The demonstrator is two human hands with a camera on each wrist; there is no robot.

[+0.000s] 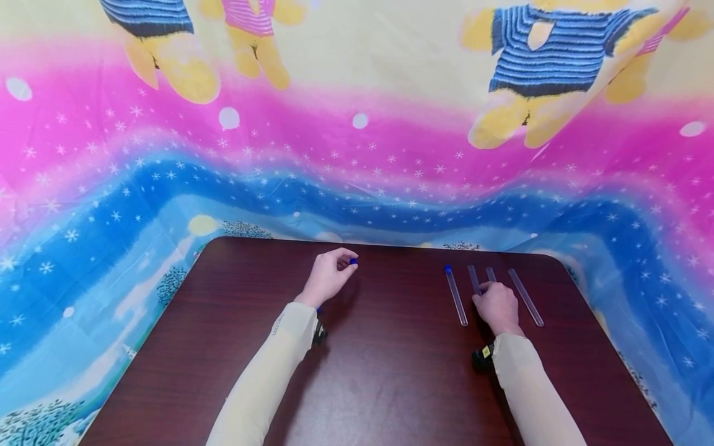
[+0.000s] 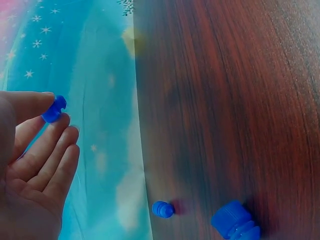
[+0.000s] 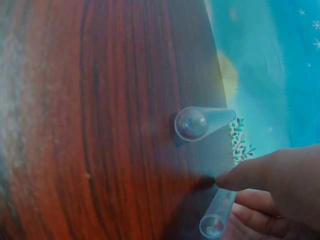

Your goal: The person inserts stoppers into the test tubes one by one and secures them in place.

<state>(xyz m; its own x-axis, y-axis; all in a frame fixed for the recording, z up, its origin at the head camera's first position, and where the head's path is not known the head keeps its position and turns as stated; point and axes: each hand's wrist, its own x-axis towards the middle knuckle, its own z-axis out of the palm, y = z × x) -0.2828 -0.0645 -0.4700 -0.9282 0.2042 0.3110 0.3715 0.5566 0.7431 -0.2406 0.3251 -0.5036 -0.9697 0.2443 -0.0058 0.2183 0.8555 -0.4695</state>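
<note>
My left hand [image 1: 328, 276] pinches a small blue cap [image 2: 55, 110] between thumb and fingertips, raised over the far part of the table. Two more blue caps [image 2: 232, 220] lie on the table near that wrist. At the right, my right hand [image 1: 498, 306] is low over a group of clear test tubes, its thumb and fingers gripping one test tube [image 3: 218, 212] and partly hiding it. Beside it another clear tube [image 3: 215, 120] lies uncapped. Left of the hand is a tube with a blue cap [image 1: 456, 297]; to its right lies an uncapped tube [image 1: 525, 297].
The dark wood-grain table [image 1: 385, 371] has rounded far corners. A patterned cloth [image 1: 357, 155] with bears and snowflakes hangs behind and around it. Black wrist cameras [image 1: 483, 357] sit on both wrists below the pale sleeves [image 1: 532, 384].
</note>
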